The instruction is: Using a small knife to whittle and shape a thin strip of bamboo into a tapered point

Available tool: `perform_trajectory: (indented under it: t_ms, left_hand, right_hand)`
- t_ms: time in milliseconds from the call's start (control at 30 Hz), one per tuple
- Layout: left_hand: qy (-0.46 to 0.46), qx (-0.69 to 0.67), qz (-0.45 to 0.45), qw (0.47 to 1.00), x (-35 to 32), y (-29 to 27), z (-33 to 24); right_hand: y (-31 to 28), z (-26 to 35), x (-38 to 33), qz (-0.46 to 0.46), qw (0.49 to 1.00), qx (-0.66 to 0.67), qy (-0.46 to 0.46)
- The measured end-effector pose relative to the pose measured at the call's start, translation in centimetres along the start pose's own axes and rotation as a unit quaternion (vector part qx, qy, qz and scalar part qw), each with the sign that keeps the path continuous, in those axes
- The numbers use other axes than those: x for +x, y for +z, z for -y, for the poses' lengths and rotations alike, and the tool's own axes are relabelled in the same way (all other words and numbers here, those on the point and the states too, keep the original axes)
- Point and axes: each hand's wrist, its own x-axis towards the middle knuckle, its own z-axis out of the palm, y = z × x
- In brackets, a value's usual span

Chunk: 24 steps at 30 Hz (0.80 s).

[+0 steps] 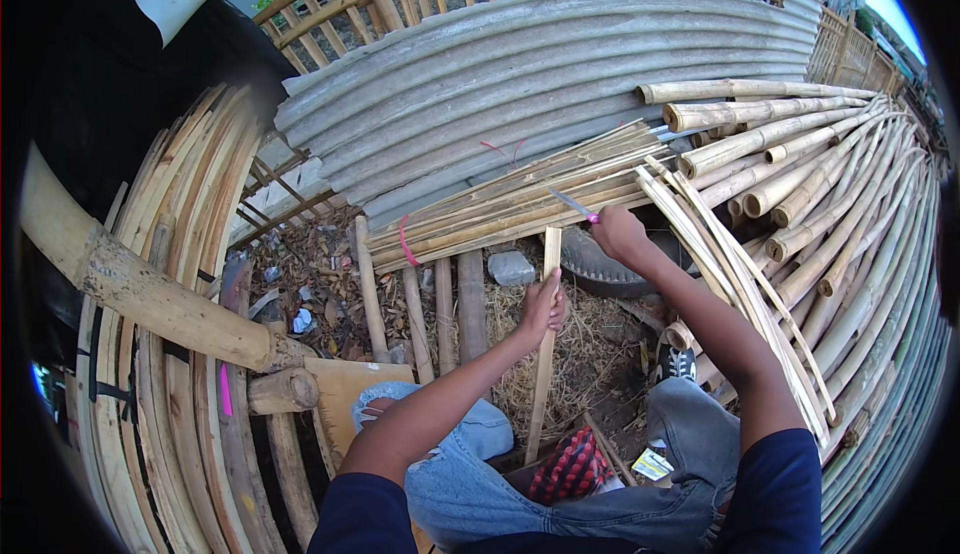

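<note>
My left hand [543,306] is wrapped round a split bamboo strip [544,379], which stands nearly upright between my knees. Its top end rises above my fist. To the right and a little higher, my right hand [622,234] is closed on a knife [574,204] with a pink handle. The blade points up and to the left, apart from the strip's top. Just behind the knife lies a bundle of thin split bamboo [510,206], tied with a red band [409,241]. Below my right hand, a dark tyre [600,264] rests on the ground.
Long bamboo poles [790,154] are piled on the right, with pale split strips [740,284] leaning beside my right arm. Wooden slats [185,354] and a thick bamboo pole [150,284] stand at left. Corrugated sheeting [560,64] closes off the back. A red-and-black patterned bag [572,466] lies between my legs.
</note>
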Motion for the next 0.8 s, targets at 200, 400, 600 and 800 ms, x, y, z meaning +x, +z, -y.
perform_trajectory:
  t_ms: [200, 400, 600, 800]
  left_hand:
    - [0.008, 0.017, 0.084, 0.996, -0.7, 0.3, 0.1]
    - [-0.007, 0.006, 0.063, 0.998, -0.8, 0.0, 0.7]
    - [0.054, 0.072, 0.079, 0.993, -1.4, 1.2, 0.4]
    - [0.061, 0.115, 0.003, 0.992, -1.6, 1.8, 0.5]
  right_hand:
    - [0.5, -0.9, -1.6, -0.006, 0.990, 0.040, -0.136]
    - [3.0, -0.3, -7.2, 0.125, 0.966, -0.102, -0.200]
    - [-2.5, -3.3, 0.3, -0.051, 0.998, -0.027, 0.020]
    - [-4.0, -0.5, -1.7, -0.002, 0.996, 0.063, -0.058]
